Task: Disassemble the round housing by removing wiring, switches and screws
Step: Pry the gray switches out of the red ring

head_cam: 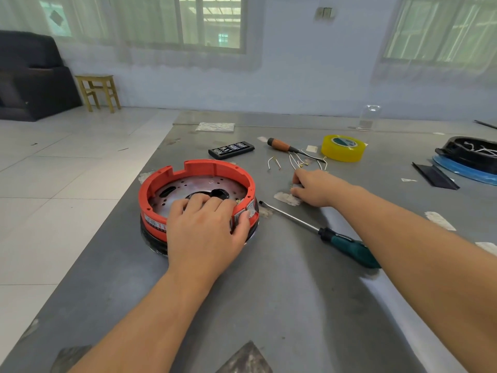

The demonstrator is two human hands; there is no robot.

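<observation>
One left hand (207, 224) grips the round housing (197, 196).

round red housing (197, 173), open-topped, flat on table (269, 292)

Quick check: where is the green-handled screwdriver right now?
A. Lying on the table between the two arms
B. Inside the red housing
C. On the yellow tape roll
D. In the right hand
A: the green-handled screwdriver lies flat on the table, held by neither hand, its tip near the red housing.
</observation>
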